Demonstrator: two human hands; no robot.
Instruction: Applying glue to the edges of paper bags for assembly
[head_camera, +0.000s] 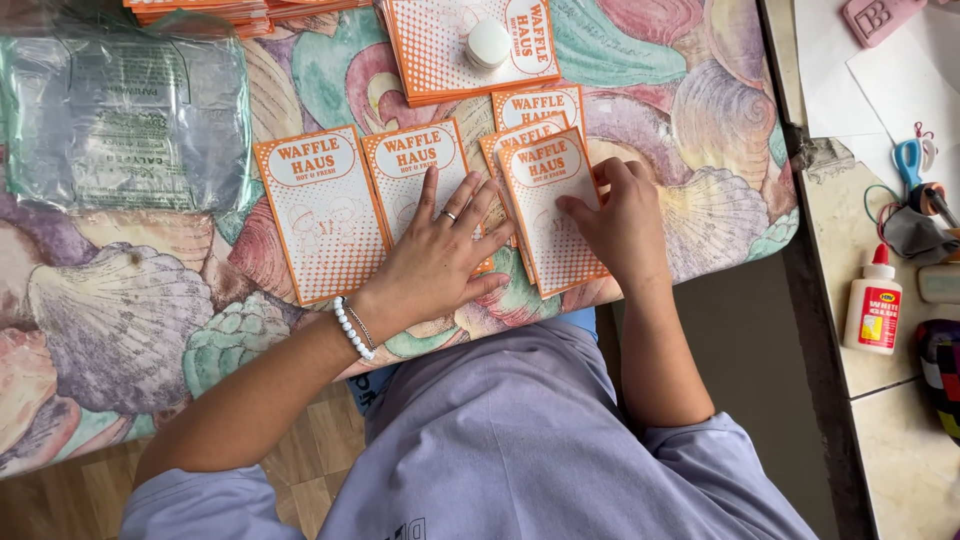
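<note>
Head view: a shell-patterned pastel tablecloth (700, 110) bears rows of orange-and-white dotted paper cards. The left hand (440, 255) lies flat, fingers spread, pressing the second orange-bordered card (412, 175) — gripping nothing. The right hand (622, 220) rests fingertips on the tilted front card (548, 190), not closed round it. A small white round cap (488, 42) tops the far stack.

On the shell-patterned surface lie five single orange-and-white cards (318, 210), two stacks of the same cards (470, 45), one white round object (488, 43) and one clear plastic bag (125, 115), while the side counter holds one white glue bottle (873, 310) and one pair of blue scissors (910, 160).
</note>
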